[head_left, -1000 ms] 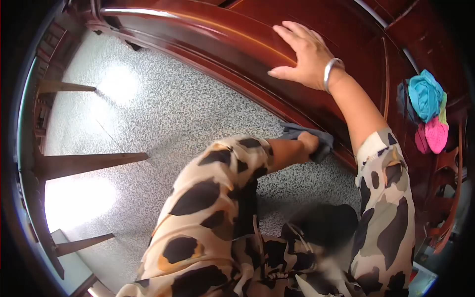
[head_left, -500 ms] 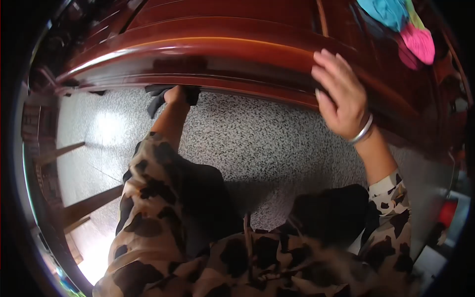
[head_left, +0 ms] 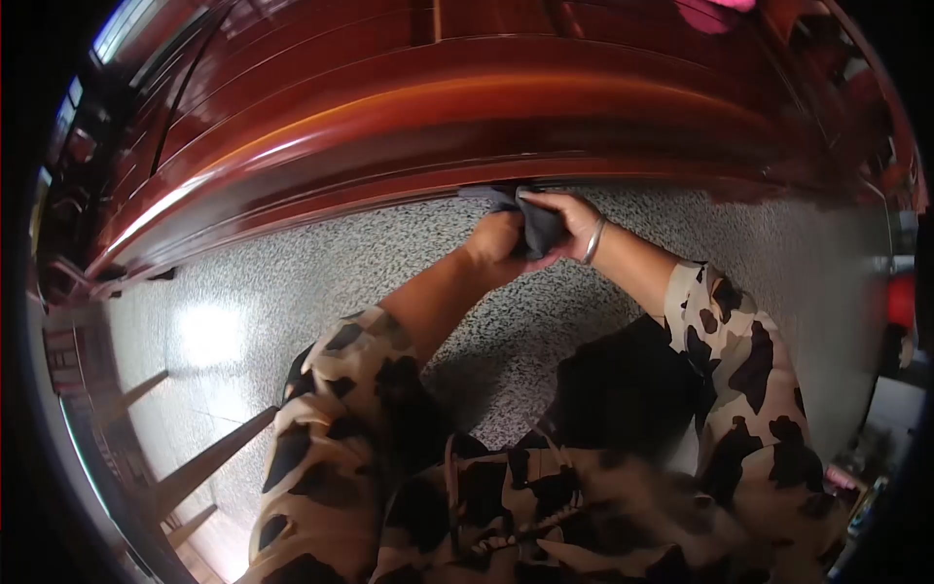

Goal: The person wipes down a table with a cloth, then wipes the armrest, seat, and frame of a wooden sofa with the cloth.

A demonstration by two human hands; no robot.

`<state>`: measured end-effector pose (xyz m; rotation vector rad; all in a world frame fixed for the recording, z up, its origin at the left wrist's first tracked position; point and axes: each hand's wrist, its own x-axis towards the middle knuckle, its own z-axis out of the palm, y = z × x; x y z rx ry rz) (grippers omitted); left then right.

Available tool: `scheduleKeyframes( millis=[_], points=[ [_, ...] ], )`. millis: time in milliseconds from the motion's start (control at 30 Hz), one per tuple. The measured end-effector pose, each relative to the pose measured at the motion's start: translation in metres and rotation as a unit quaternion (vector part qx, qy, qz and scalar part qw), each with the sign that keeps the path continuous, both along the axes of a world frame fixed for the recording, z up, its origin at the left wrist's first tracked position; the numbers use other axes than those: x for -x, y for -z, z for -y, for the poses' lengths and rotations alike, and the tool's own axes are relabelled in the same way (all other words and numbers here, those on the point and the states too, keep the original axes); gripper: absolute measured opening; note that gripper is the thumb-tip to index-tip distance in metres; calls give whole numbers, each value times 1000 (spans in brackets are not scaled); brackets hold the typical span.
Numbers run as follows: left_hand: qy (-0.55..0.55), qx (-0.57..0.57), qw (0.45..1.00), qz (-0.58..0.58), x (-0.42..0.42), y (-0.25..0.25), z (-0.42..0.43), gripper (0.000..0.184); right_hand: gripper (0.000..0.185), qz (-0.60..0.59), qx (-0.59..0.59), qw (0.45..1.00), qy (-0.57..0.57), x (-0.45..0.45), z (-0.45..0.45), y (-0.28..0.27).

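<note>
A dark grey cloth (head_left: 541,226) is bunched between my two hands, just in front of the lower edge of a polished red-brown wooden bench (head_left: 389,117). My left hand (head_left: 494,237) is closed on the cloth's left side. From the right, my right hand (head_left: 576,226) grips it with the thumb on top; a silver bangle is on that wrist. One end of the cloth reaches left along the bench's bottom edge. Parts of the fingers are hidden by the folds.
Speckled grey floor (head_left: 321,268) lies below the hands. Wooden furniture legs (head_left: 219,457) stand at the lower left. Pink fabric (head_left: 710,14) rests on the bench at the top right, and a red object (head_left: 900,302) is at the right edge.
My left hand has brought the cloth rightward from under the bench edge. My right hand, open over the bench front before, has come down and taken hold of the cloth. The view has shifted.
</note>
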<state>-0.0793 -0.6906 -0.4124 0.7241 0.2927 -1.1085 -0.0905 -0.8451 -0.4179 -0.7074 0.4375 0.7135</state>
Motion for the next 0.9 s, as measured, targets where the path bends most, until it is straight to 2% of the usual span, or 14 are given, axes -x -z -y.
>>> scheduleKeyframes(
  millis=[33, 100, 133, 167, 267, 400, 433, 467, 500, 533, 600, 700, 733, 900],
  points=[
    [39, -7, 999, -10, 3, -11, -5, 29, 31, 27, 78, 996, 35, 1, -1, 1],
    [92, -19, 996, 5, 0, -32, -16, 36, 28, 33, 67, 993, 91, -4, 10, -25],
    [82, -13, 996, 20, -2, -38, -20, 39, 30, 137, -9, 989, -55, -14, 19, -62],
    [73, -9, 997, 34, -4, -45, -27, 42, 30, 219, 27, 968, -117, -18, 26, -59],
    [1, -79, 991, 105, -9, -76, -65, 39, 22, 438, 269, 838, -183, -14, 67, -38],
    [-167, -64, 981, 70, -41, -51, -125, 22, 19, 487, 601, 622, -118, 8, 186, 33],
    [-211, -52, 975, 48, -49, -51, -133, 17, 19, 484, 603, 623, -121, 8, 213, 64],
    [-242, -24, 968, 55, -53, -54, -140, 16, 19, 436, 467, 767, -64, 0, 237, 92],
    [-272, 3, 960, 63, -56, -62, -145, 14, 26, 190, 286, 933, 105, -8, 222, 89],
    [-283, 0, 957, 55, -56, -79, -144, 11, 35, -40, 80, 913, 397, -15, 206, 85],
    [-279, 40, 957, 67, -58, -91, -148, 11, 48, -30, 128, 913, 386, -28, 131, 75],
    [-262, 63, 959, 84, -58, -94, -148, 12, 53, -9, -5, 962, 274, -45, 15, 52],
    [-269, 74, 956, 94, -57, -94, -148, 13, 40, -44, -18, 967, 251, -56, -17, 62],
    [-215, 134, 961, 113, -61, -84, -155, 21, 31, -4, 89, 971, 220, -64, -68, 72]
  ],
)
